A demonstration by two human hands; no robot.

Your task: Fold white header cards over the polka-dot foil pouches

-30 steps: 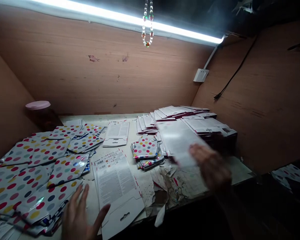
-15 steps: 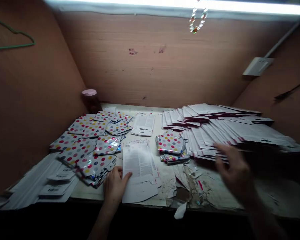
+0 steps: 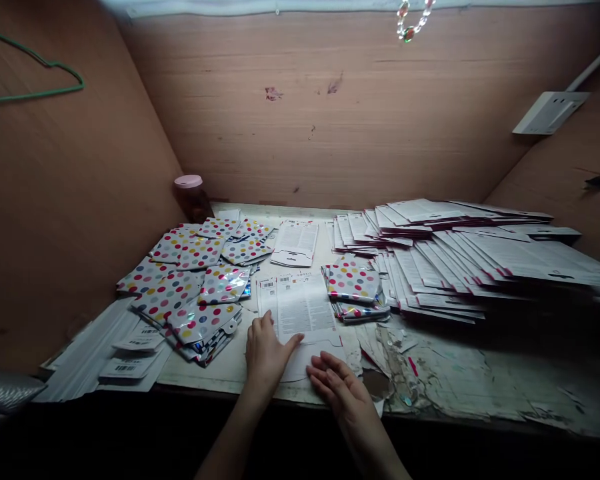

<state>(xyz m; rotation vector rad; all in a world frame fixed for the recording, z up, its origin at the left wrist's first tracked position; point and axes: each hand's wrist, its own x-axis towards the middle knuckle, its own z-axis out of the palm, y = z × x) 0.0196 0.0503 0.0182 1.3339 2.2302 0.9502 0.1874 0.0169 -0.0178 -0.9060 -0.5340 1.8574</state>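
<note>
Printed white card envelopes (image 3: 307, 313) lie overlapping in front of me, with text, barcodes and a flap at the near end. My left hand (image 3: 267, 353) rests at their left edge, thumb stretched over the top face and fingers apart. At their near right corner is my right hand (image 3: 343, 390), fingers extended and turned inward, with nothing seen in it. Just right of the envelopes sits a small pile of polka-dot foil packets (image 3: 353, 280). Behind them lies a short stack of similar envelopes (image 3: 295, 243).
Many more polka-dot packets (image 3: 195, 253) are heaped at left, beside white barcoded sheets (image 3: 130, 363). Long fanned rows of envelopes (image 3: 480, 260) fill the right. A pink-lidded jar (image 3: 190, 197) stands at the back left. The table surface (image 3: 460, 380) is torn near its front edge.
My right hand has come left from the fanned rows to the near envelopes. My left hand shows farther right; the whole view has also shifted.
</note>
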